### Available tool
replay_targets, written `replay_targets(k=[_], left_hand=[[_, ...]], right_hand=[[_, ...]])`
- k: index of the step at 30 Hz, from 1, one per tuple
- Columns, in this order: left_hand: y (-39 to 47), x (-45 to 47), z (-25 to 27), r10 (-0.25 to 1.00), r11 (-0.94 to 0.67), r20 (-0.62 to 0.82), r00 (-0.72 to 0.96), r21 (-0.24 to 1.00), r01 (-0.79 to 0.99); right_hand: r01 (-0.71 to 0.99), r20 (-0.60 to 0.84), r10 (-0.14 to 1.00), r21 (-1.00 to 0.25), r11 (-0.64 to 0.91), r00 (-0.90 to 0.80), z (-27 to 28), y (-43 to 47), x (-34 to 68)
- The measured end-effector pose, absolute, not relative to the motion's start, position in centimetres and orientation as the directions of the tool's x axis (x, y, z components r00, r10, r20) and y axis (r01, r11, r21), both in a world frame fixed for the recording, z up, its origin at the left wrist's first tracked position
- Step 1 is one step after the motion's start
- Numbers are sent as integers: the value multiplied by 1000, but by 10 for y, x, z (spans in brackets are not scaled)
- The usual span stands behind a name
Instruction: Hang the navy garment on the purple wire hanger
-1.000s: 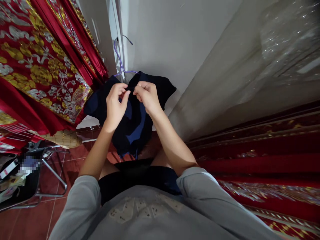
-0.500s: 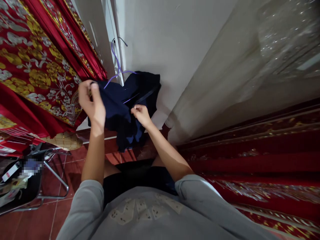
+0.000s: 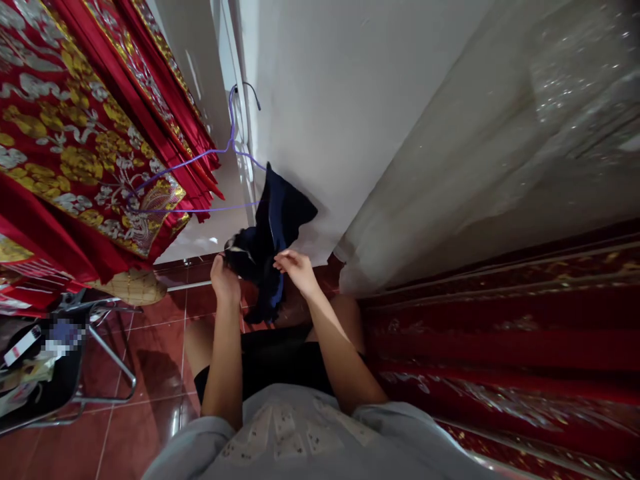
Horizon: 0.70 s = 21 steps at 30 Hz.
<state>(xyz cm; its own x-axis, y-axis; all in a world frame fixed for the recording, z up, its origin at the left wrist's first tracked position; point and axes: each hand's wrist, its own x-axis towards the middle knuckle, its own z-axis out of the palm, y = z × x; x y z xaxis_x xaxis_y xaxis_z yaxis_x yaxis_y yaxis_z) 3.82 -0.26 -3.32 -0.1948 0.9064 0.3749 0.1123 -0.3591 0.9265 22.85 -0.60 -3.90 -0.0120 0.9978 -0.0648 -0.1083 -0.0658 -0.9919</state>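
Observation:
A dark navy garment (image 3: pixel 285 207) hangs by one side from the right arm of a purple wire hanger (image 3: pixel 231 127). The hanger's left arm is bare and crosses in front of red embroidered cloth. My left hand (image 3: pixel 226 280) is closed on a bunched edge of the garment, low and to the left, where a pale strip shows. With its fingertips pinched, my right hand (image 3: pixel 297 270) grips the fabric a little further right. The garment's lower part dangles between and below both hands, above the tiled floor.
Red cloth with gold and silver embroidery (image 3: pixel 80 133) hangs at the left. A folding chair (image 3: pixel 107 353) holding assorted items stands lower left. Along the right runs translucent plastic sheeting (image 3: pixel 425 187) above red draped fabric (image 3: pixel 500 333). A pale wall (image 3: pixel 340 87) is behind the hanger.
The garment's left side has come off the hanger, baring its left arm. My left hand has moved down and right with the cloth; my right hand has shifted slightly down and right.

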Motion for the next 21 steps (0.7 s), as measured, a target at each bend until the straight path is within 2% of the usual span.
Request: replay_targets(k=[2,4,7,10,12,14,16,19,21], left_hand=[[-3,54,-16,905,-355,331,-268,934,-44],[-6,72,7,921,-345,316,-227,933,-99],[-14,94,39,900,-422,426,-96,905,63],[-18,95,56,818,-535,569,-88,807,249],[-19,83,54,815,-550,576,-65,804,228],[-20,64,41,858,-510,512,22,849,136],[-25,44,20,901,-421,396,176,897,138],[-37,20,-7,893,-301,147,425,898,322],[-44,6,-14,882,-299,76,465,853,428]], right_hand=[[17,-108,991,-994,-107,-77,-35,-11,229],[103,-88,989,-992,-75,-121,-23,-16,224],[86,61,985,-993,76,-163,3,-22,212],[26,109,957,-992,120,-268,28,-23,207],[32,116,923,-990,137,-367,45,-20,211],[61,180,881,-971,229,-437,63,-13,219],[64,309,833,-924,378,-460,80,1,227],[69,498,810,-838,542,-309,91,39,231],[132,531,835,-826,549,-146,85,71,230]])
